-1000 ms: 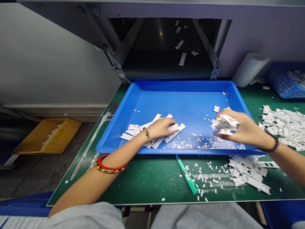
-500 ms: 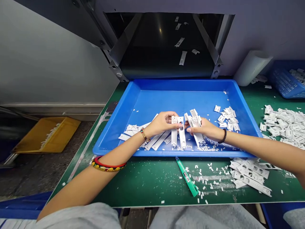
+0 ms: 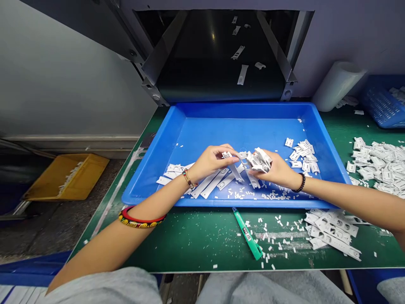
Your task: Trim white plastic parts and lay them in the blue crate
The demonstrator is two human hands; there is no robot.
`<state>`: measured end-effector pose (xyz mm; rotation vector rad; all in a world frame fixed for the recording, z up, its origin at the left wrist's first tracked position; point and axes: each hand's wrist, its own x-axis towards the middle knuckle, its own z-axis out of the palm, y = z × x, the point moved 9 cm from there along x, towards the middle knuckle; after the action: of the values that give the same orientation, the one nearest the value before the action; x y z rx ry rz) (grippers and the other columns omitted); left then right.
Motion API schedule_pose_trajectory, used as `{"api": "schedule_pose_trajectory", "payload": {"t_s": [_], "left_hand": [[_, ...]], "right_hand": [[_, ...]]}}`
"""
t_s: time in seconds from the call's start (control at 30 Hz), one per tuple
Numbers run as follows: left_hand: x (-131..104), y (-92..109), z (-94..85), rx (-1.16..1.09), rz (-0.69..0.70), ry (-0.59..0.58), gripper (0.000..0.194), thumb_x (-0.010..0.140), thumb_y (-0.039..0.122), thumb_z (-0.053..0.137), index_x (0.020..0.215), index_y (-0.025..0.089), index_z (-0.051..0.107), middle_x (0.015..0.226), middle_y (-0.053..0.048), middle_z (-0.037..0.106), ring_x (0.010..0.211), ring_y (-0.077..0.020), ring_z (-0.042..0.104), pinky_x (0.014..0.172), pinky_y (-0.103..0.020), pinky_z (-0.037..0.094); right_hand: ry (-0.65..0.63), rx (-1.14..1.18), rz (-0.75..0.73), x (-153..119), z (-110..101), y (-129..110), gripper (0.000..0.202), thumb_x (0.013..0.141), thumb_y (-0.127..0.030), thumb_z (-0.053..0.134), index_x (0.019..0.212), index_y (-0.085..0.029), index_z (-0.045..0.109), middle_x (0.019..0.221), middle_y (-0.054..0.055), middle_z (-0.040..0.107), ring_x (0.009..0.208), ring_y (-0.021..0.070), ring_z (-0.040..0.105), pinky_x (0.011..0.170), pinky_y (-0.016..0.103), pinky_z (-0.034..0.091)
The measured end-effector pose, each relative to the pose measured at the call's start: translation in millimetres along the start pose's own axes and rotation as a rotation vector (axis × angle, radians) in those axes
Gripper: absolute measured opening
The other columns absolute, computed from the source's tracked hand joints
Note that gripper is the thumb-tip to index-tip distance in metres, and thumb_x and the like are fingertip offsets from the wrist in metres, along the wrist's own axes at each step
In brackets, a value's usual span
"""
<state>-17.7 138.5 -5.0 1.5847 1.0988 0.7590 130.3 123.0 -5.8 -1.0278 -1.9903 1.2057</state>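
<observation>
Over the front part of the blue tray [image 3: 240, 110], my left hand [image 3: 212, 162] pinches a long white plastic strip [image 3: 236, 172] that slants down toward the tray floor. Close beside it on the right, my right hand [image 3: 278, 169] is wrapped round a bunch of white plastic parts [image 3: 258, 160]. A further strip stands between the two hands; which hand touches it I cannot tell. More long white strips [image 3: 205, 184] lie at the tray's front left. Short white pieces [image 3: 305, 152] are piled at its right side, and tiny white bits lie scattered along the front.
Behind the tray, a dark conveyor belt [image 3: 218, 80] carries several white parts. A green cutter [image 3: 248, 234] and a pile of strips [image 3: 333, 230] lie on the green table [image 3: 190, 240]. At the right are a large white heap [image 3: 384, 166], a plastic roll [image 3: 338, 86] and a blue basket [image 3: 382, 105].
The parts in my right hand have tipped and bunched up toward its palm. In my left hand the strip now slants, and its lower end has swung right. The view has shifted slightly.
</observation>
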Motion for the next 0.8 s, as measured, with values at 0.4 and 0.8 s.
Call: {"api": "schedule_pose_trajectory", "payload": {"t_s": [0.4, 0.8], "left_hand": [[-4, 15, 11.2, 0.033, 0.192, -0.128, 0.009, 0.073, 0.026, 0.072, 0.076, 0.019, 0.075, 0.092, -0.007, 0.068, 0.081, -0.0155, 0.061, 0.072, -0.029, 0.051], [-12, 23, 17.1, 0.114, 0.225, -0.185, 0.019, 0.071, 0.014, 0.058, 0.079, 0.019, 0.075, 0.096, -0.006, 0.068, 0.084, -0.0157, 0.061, 0.07, -0.027, 0.048]], "right_hand": [[0.075, -0.091, -0.158, -3, -10, -14, 0.032, 0.079, -0.043, 0.073, 0.092, -0.02, 0.056, 0.089, 0.005, 0.066, 0.075, 0.0191, 0.06, 0.068, 0.033, 0.047], [-0.1, -0.127, -0.013, 2, -4, -1, 0.038, 0.068, -0.043, 0.079, 0.088, -0.02, 0.056, 0.075, -0.001, 0.064, 0.067, 0.0149, 0.056, 0.06, 0.026, 0.039]]}}
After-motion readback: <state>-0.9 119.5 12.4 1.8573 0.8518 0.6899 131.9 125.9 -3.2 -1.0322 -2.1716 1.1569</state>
